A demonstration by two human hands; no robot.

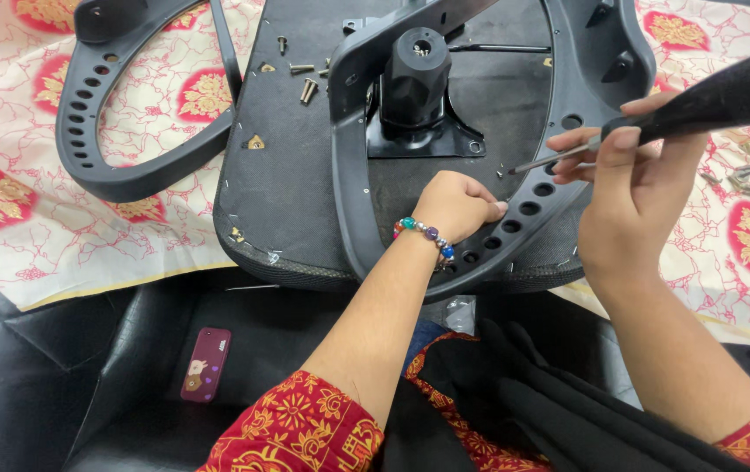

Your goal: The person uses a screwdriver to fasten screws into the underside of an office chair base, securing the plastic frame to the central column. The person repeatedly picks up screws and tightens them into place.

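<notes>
Right hand grips a slim screwdriver by its black handle while the left hand, fingers curled, presses the holed armrest onto the upturned seat mid-table: stiff, light-looking plastic, best steadied at its curved rim.

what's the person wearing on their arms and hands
Both hands are bare, no gloves. The left hand has a bracelet of teal, purple, blue and silver beads at the wrist. Both forearms are uncovered; red sleeves with a gold and orange print end near the elbows. The right hand wears nothing.
</notes>
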